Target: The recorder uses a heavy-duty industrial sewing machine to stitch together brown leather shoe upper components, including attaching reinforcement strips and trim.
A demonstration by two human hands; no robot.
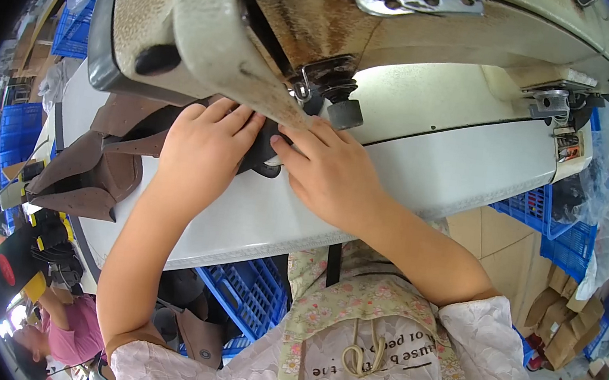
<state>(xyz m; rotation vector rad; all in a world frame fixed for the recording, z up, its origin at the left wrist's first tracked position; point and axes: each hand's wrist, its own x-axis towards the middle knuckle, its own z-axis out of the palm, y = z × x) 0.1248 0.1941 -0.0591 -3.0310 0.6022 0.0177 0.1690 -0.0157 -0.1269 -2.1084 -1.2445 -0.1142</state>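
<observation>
My left hand (208, 141) lies over a dark shoe upper (258, 151) under the head of a sewing machine (209, 36), its fingers bent down onto the material. From the other side my right hand (332, 174) grips the edge of the same piece, thumb and forefinger close together. The machine's pale arm covers some fingertips and the stitching spot. Brown shoe uppers (88, 173), linked in a chain, trail off to the left of my left hand across the white machine table (428, 159).
Blue plastic crates stand beneath the table (247, 296), at right (569, 243) and at far left (20, 131). More shoe parts (198, 335) lie below the table edge. A person in a pink top (74, 333) is at lower left. Cardboard pieces (564, 321) are stacked at right.
</observation>
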